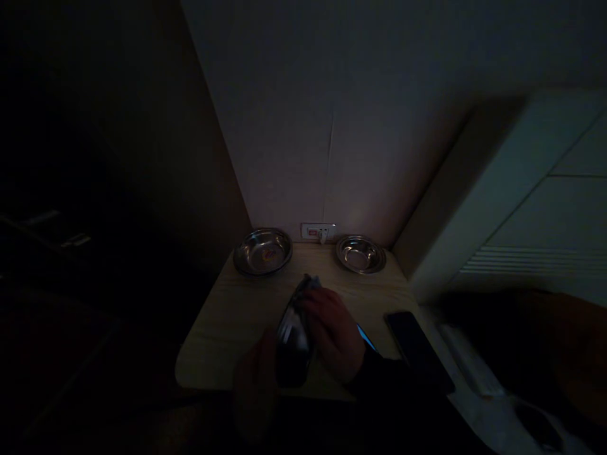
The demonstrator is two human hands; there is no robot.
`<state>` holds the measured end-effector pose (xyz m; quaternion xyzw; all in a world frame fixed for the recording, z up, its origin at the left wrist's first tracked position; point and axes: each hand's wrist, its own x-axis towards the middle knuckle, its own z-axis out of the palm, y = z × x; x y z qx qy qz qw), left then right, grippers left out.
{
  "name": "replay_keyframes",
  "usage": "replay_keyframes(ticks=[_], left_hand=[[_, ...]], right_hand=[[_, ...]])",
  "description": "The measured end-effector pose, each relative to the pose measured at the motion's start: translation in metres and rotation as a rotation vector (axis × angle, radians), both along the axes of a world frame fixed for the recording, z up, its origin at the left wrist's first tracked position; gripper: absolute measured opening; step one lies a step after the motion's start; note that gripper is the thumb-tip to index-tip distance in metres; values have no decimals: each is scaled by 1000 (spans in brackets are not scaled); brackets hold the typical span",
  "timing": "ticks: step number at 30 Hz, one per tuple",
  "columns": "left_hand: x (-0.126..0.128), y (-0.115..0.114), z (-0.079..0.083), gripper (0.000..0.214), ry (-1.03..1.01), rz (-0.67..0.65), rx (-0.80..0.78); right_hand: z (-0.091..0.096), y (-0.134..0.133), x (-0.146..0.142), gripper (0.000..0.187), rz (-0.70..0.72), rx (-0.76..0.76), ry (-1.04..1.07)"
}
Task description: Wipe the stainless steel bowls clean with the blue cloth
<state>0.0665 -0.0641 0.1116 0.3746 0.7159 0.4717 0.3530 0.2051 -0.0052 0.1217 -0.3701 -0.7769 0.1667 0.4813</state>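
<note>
The scene is very dark. My left hand [256, 373] grips the near edge of a shiny steel plate or bowl [291, 332], held up on its edge above a small wooden table [227, 316]. My right hand [332, 328] presses a pale cloth [313, 282] against the dish's inner face, fingers curled over it. A dark sleeve covers my right forearm.
Two steel bowls stand at the table's back, one left [262, 251] and one right [361, 254], with a wall socket [318, 231] between them. A dark phone [412, 344] lies at the table's right edge. A white cabinet [521, 208] stands to the right.
</note>
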Motion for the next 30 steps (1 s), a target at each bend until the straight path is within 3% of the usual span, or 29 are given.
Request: replay_keyframes(ticks=[3,5,11,14,17,20,22,24,28,30], left_hand=[[3,2,10,48,6,9,-29],[4,4,14,52,-9,14,-63],[2,6,7,46,-30,-36,-50],[1,8,7,43,-37,-26,-40],[2,9,14,45,-78,-42,-73],[3,9,21,45,-68,19,-115],[3,8,23,45,-32,46,-146],[3,8,24,48,-8,15,-144],[0,7,20,50,49,0,-130],[-2,8,18,47,64,15,-136]], right_hand=[[0,-5,2,28,74,86,-70],[-3,-5,4,29,28,81,-71],[-6,-8,7,27,80,195,-103],[-3,-11,4,27,38,187,-76],[-2,-11,3,23,144,236,-129],[-3,-8,5,26,46,230,-107],[-3,-6,6,26,73,232,-125],[-3,-6,5,25,138,274,-141],[-1,-11,0,27,32,235,-101],[-1,-12,-2,26,97,223,-131]])
